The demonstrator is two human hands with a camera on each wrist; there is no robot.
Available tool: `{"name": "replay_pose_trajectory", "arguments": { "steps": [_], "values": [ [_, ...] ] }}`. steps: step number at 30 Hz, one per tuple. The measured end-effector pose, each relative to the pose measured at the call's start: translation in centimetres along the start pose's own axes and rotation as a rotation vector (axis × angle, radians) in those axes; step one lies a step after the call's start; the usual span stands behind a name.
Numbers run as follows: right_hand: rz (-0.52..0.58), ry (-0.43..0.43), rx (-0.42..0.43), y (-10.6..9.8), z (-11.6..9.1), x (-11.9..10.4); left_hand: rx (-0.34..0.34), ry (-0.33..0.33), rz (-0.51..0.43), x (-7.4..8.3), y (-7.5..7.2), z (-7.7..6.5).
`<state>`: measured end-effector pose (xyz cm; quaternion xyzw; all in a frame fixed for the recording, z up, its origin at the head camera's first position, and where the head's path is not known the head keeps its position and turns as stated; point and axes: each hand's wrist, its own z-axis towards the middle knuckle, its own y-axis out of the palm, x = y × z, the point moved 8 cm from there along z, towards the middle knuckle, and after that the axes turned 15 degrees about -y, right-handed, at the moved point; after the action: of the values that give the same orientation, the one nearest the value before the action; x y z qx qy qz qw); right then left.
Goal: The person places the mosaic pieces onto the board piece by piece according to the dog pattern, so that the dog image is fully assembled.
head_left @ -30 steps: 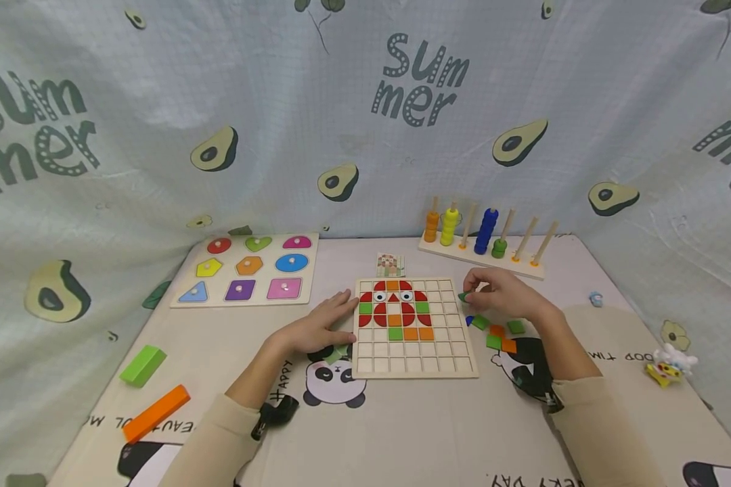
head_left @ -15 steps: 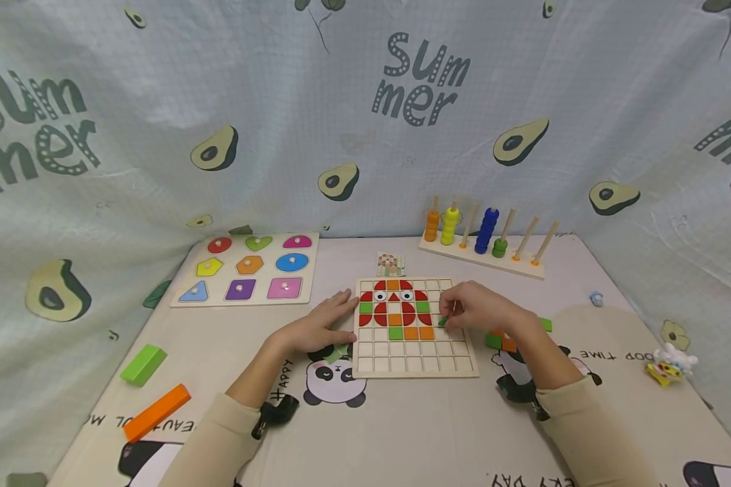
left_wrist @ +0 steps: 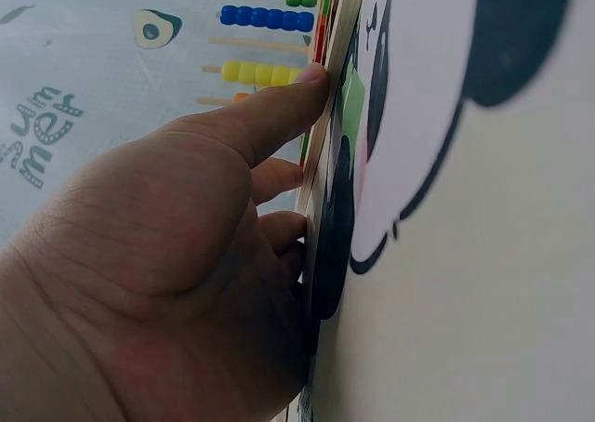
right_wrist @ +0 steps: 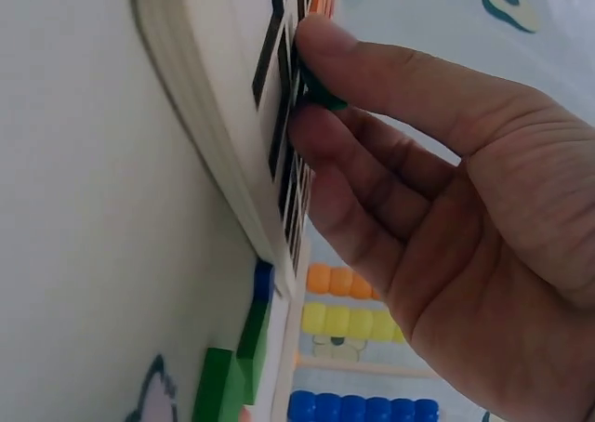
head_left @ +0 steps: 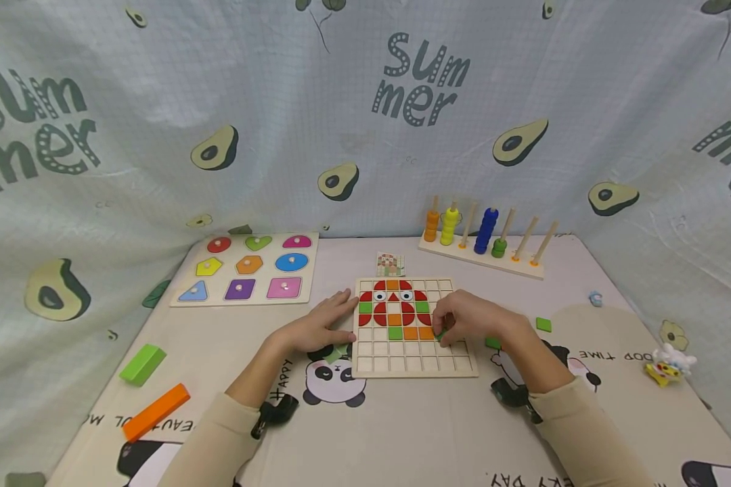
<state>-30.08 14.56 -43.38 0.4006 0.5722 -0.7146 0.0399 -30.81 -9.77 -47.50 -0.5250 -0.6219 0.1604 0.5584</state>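
A wooden grid board (head_left: pixel 380 366) lies in the middle of the table, its upper cells filled with red, orange and green tiles and two eye tiles. My right hand (head_left: pixel 478 319) is over the board's right part, pinching a small green tile (right_wrist: pixel 323 93) between thumb and fingers. That tile (head_left: pixel 440 335) is at a cell just right of the orange tiles in the lowest filled row; whether it sits in the cell is hidden. At the board's left edge, my left hand (head_left: pixel 319 323) touches the side with fairly straight fingers; its thumb (left_wrist: pixel 302 80) rests against the edge.
Loose green tiles (head_left: pixel 543 325) lie right of the board, partly behind the right forearm. A pattern card (head_left: pixel 390 264) and peg rack (head_left: pixel 481 256) stand behind. Left are a shape puzzle (head_left: pixel 262 277), a green block (head_left: pixel 143 365) and an orange block (head_left: pixel 156 412). Small toys (head_left: pixel 670 365) sit far right.
My right hand has carried the green tile from beyond the board's right edge leftward and nearer, to the cell beside the orange tiles. The left hand has stayed in place.
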Motion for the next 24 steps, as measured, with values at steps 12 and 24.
{"name": "replay_pose_trajectory", "arguments": {
  "steps": [12,24],
  "values": [
    [0.078,0.052,0.018,-0.1,-0.7,0.9,-0.008,0.006,-0.021,0.1,0.0,-0.2],
    [0.060,0.082,0.158,-2.7,-2.1,2.2,0.002,0.019,-0.010,0.2,-0.1,-0.2]
  ]
}}
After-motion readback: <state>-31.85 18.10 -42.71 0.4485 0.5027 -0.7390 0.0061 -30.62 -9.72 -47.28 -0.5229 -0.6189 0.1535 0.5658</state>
